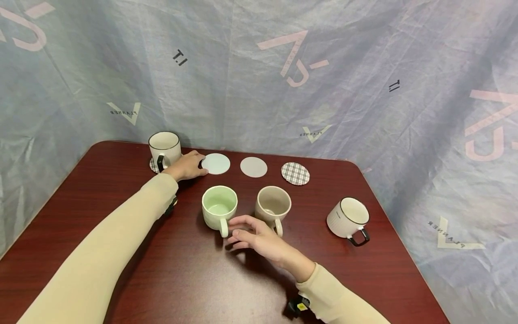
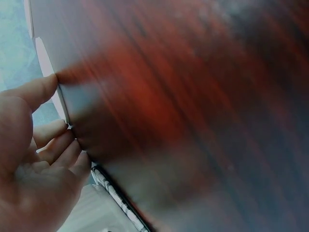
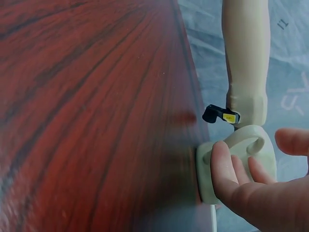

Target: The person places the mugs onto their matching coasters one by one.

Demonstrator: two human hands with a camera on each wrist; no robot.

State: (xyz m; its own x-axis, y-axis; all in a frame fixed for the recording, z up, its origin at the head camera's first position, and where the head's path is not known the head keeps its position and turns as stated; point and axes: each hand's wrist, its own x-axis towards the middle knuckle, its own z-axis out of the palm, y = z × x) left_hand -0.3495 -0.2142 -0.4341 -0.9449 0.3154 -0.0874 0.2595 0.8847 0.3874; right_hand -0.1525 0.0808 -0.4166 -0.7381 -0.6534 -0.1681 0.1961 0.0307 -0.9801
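My left hand [image 1: 186, 166] is at the left edge of a pale blue round coaster [image 1: 217, 164]. Its thumb and fingertips touch the rim, spread apart, in the left wrist view. Beside that wrist, a white ribbed mug [image 1: 165, 147] with black rim and handle stands on a checked coaster [image 1: 153, 165]. A light green mug [image 1: 219, 206] stands upright nearer me, its handle toward my right hand [image 1: 261, 238]. That hand's fingers are loosely bent beside the handle, thumb apart; whether they touch it I cannot tell. A beige mug [image 1: 274, 201] stands just behind the hand.
Along the back of the dark red table [image 1: 170, 274] lie a pale grey-pink coaster [image 1: 253, 167] and another checked coaster [image 1: 295, 173]. A second white mug [image 1: 347, 218] with a black handle stands to the right. Fabric [image 1: 226, 90] hangs behind the table.
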